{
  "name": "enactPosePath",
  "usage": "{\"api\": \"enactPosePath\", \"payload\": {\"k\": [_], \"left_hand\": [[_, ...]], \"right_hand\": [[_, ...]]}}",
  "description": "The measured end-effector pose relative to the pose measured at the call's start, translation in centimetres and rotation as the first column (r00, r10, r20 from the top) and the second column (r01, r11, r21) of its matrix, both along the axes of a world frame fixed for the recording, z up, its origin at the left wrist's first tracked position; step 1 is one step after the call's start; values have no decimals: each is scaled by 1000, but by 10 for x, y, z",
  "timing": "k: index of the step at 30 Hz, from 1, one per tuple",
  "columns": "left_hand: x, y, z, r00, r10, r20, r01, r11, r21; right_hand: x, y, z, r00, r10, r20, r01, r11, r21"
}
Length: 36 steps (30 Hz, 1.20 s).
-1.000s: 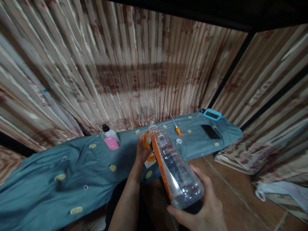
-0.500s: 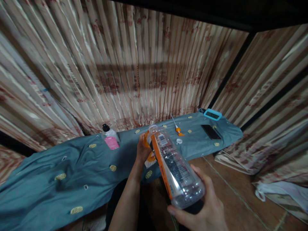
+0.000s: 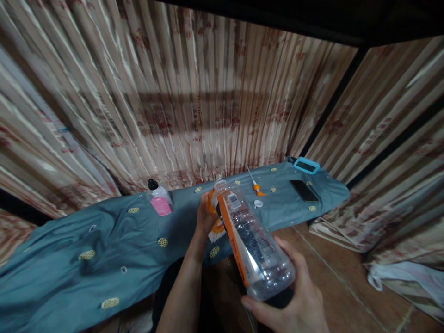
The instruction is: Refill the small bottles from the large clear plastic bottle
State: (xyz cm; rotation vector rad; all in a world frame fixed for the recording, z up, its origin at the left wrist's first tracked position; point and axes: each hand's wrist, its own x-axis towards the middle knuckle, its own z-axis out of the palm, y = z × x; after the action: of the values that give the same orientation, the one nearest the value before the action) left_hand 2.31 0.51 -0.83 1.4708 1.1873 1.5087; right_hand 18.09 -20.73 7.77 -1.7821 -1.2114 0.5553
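Observation:
My right hand (image 3: 294,291) is closed around the base of a large clear plastic bottle (image 3: 260,249) with an orange label. That bottle is tilted, its neck end toward my left hand (image 3: 206,215). Closed fingers of my left hand grip a smaller orange-and-clear bottle (image 3: 211,201); the large bottle partly hides it. The two bottles meet near a pale round rim (image 3: 220,185), and I cannot tell which one it belongs to. An orange pump head with a thin tube (image 3: 256,187) lies on the cloth beyond, near a small white cap (image 3: 258,203).
A blue-green patterned cloth (image 3: 114,231) covers the narrow bench. On it are a black-capped bottle with a pink label (image 3: 160,203), a dark phone (image 3: 304,190) and a blue-framed device (image 3: 307,165). Patterned curtains (image 3: 208,101) hang behind; tiled floor (image 3: 333,268) shows at right.

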Motion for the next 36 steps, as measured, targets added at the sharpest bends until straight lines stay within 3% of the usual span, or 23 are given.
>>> {"api": "enactPosePath", "payload": {"k": [36], "left_hand": [[0,2,-1,999,26,22,-25,999,-24]], "right_hand": [[-1,-1,2,1000,9,-16,-9,1000,27]]}}
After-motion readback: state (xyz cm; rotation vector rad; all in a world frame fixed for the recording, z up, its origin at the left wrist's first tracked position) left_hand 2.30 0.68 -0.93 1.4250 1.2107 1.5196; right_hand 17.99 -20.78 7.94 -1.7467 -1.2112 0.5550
